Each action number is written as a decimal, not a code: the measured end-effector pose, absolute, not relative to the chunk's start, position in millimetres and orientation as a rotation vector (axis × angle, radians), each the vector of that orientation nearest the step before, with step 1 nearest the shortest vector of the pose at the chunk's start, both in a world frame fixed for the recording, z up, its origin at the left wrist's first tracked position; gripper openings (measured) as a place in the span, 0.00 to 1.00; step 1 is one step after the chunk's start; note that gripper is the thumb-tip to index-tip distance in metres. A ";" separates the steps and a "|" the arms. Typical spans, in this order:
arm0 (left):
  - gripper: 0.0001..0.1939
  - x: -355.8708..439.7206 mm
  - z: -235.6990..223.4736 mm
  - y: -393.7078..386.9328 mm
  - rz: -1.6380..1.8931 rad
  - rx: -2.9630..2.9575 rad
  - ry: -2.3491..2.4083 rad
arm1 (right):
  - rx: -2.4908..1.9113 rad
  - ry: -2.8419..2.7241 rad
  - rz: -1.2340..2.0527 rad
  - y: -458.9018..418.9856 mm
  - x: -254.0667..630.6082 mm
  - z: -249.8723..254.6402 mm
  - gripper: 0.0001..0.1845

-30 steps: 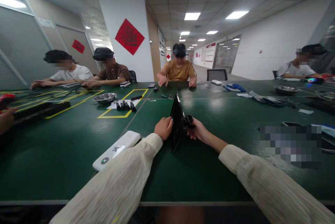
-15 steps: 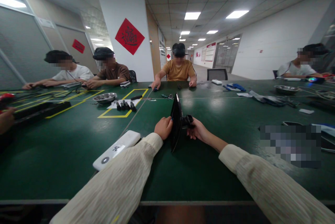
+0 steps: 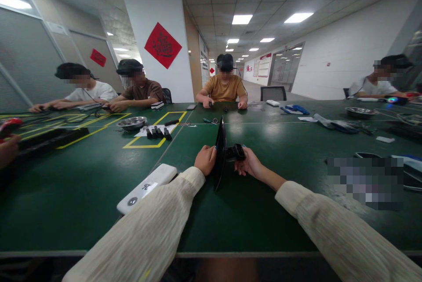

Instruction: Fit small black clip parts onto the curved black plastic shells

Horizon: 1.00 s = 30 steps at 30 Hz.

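A thin black panel (image 3: 220, 159) stands nearly edge-on to me above the green table, its kind hard to make out from this side. From its right face sticks out a short black bracket (image 3: 234, 153). My left hand (image 3: 206, 160) is closed on the panel's left side, with some fingertips hidden behind it. The fingers of my right hand (image 3: 249, 162) are wrapped around the bracket's outer end. A white power bank (image 3: 147, 188) marked 26 lies beside my left forearm.
Several black cylindrical parts (image 3: 159, 133) lie on white paper inside a yellow taped frame, near a metal bowl (image 3: 132, 123). Across the table sits a person in a tan shirt (image 3: 226, 88). Bags (image 3: 336, 123) lie to the right. A co-worker's hand (image 3: 9, 152) shows at far left.
The panel and bracket have shifted slightly left, and the bracket looks a little turned. The person opposite has drawn one hand back toward their body.
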<state>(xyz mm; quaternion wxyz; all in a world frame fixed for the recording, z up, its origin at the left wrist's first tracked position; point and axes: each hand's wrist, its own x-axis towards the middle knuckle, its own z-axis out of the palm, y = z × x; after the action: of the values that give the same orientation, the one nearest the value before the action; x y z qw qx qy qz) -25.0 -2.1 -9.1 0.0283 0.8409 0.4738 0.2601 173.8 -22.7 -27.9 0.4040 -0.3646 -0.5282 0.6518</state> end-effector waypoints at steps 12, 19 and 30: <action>0.22 -24.8 -8.8 -2.0 0.789 2.578 1.476 | -0.994 -1.217 1.709 -24.1 171.7 -24.1 0.34; 0.20 -25.0 -8.4 -2.2 0.806 2.540 1.469 | -0.940 -1.236 1.666 -25.6 174.0 -23.1 0.20; 0.17 -24.9 -8.2 -3.0 0.780 2.520 1.490 | -0.876 -1.347 1.589 -26.1 175.0 -25.9 0.18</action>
<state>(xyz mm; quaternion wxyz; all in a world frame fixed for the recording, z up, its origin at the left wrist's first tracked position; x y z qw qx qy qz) -24.9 -3.0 -8.2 0.0558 0.8304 0.4911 0.2570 175.0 -26.1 -25.9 0.4269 -0.3506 -0.5390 0.6359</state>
